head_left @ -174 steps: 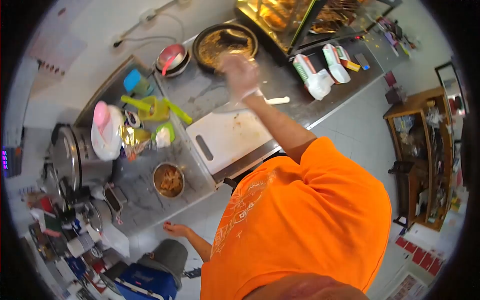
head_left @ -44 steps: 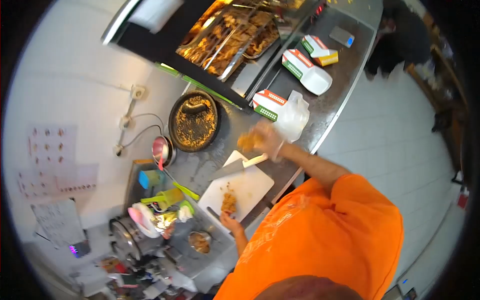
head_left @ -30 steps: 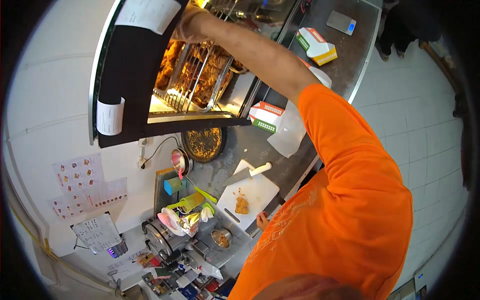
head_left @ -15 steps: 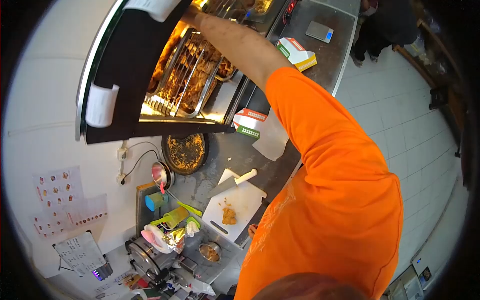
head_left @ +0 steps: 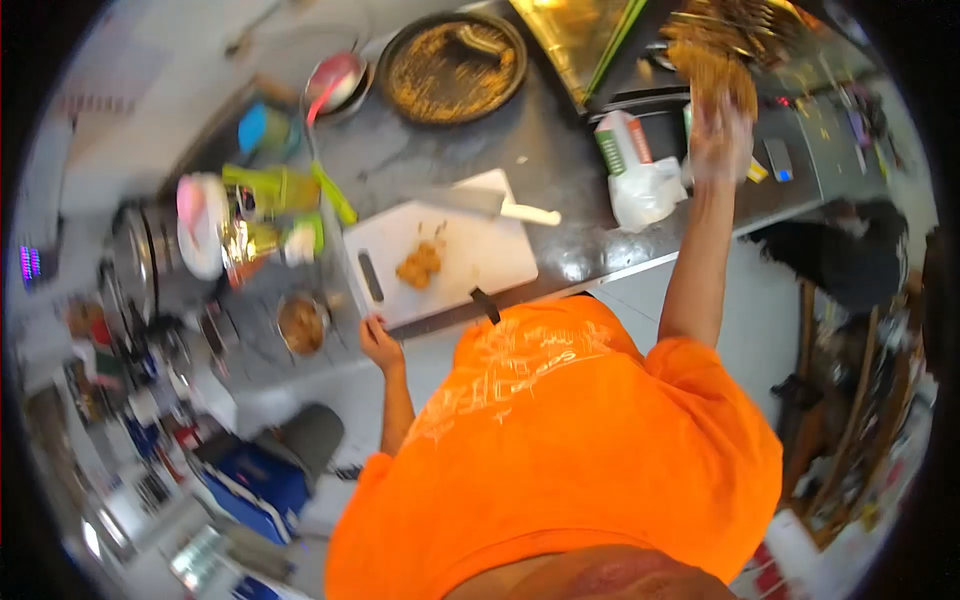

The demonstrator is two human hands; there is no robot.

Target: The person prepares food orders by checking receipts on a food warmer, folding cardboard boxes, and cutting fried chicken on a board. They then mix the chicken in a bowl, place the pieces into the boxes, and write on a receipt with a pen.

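Note:
My right hand (head_left: 722, 150), in what looks like a thin clear glove, is raised over the right end of the counter. It is closed around a large golden piece of fried chicken (head_left: 712, 80), blurred by motion. Low at the counter's front edge, my left hand (head_left: 380, 343) has its fingertips right at the near left corner of the white cutting board (head_left: 480, 255); its fingers look loosely extended. On the board lie a smaller fried chicken piece (head_left: 419, 265), some crumbs and a knife (head_left: 528, 213) with a white handle.
A round dark pan (head_left: 452, 68) with orange crumbs stands at the back. Beside the lit warming cabinet (head_left: 580, 45) are a printed carton (head_left: 622, 140) and white paper (head_left: 645, 195). A metal bowl (head_left: 302, 325) sits left of the board. A person in dark clothes (head_left: 840, 250) is beyond the counter.
My right hand has come out of the warming cabinet with the fried chicken. The view has turned, and my left hand now shows at the board's corner.

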